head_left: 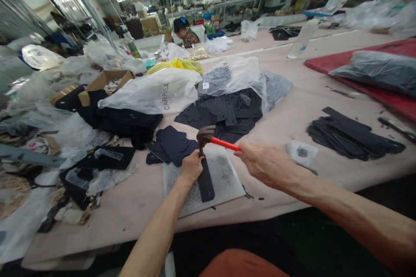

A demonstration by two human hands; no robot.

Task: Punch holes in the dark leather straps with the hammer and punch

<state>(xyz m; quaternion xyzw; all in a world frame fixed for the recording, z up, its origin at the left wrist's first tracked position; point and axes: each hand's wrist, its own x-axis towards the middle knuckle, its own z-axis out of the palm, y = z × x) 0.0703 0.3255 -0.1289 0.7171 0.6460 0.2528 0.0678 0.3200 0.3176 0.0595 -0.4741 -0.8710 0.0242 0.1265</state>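
The right hand point(251, 154) grips the hammer point(224, 143); the left hand point(192, 165) pinches an apparent punch point(200, 151) at the black strip's point(206, 181) far end: best held upright, struck squarely.

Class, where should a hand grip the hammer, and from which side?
Probably best near the free end of its red handle, coming from the picture's right: the handle points that way from the dark head, and the right hand grips there.

A red-handled, dark-headed claw hammer point(224, 143) tilted over a slim dark tool point(201, 150), mostly hidden — beneath, a long black strip point(207, 181) flat on a speckled pale board point(229, 177)
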